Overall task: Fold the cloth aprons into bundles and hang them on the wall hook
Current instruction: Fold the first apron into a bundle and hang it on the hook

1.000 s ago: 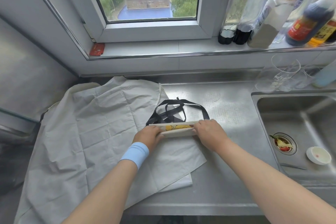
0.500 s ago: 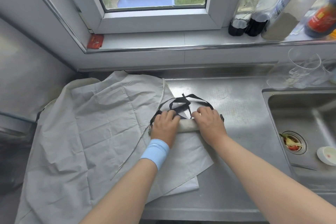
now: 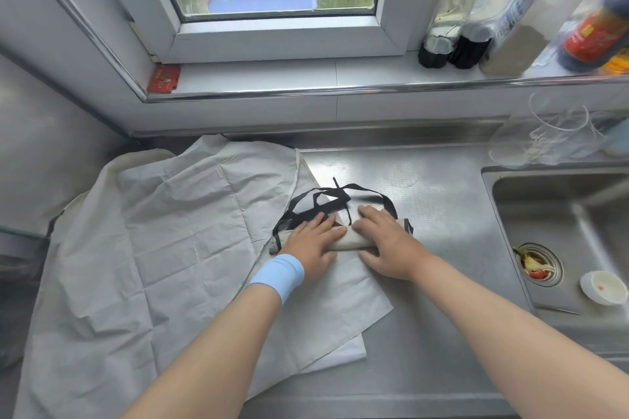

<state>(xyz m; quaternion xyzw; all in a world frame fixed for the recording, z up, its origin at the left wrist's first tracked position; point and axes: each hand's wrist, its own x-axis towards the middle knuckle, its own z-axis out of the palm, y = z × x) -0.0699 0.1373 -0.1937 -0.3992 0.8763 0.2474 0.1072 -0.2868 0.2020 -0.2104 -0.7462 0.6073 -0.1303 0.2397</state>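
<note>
A rolled-up cloth apron bundle [image 3: 347, 243] lies across the steel counter [image 3: 435, 201], its black straps [image 3: 340, 196] looped loosely behind it. My left hand [image 3: 311, 241], with a light blue wristband, presses flat on the left half of the roll. Pressing the roll's right half is my right hand [image 3: 388, 245], fingers spread over it. Under and to the left of the roll, several pale grey aprons [image 3: 160, 241] lie spread out flat. No wall hook is in view.
A steel sink [image 3: 561, 214] with a food-filled strainer [image 3: 537, 264] and a small white dish [image 3: 604, 287] is at the right. Upturned glasses [image 3: 544, 133] stand behind it. Sauce bottles [image 3: 476, 27] line the window sill. A wall bounds the left side.
The roll has been turned further away from me, hiding its yellow print. Both hands went from gripping its ends to pressing flat on top. The camera has tilted down and closer.
</note>
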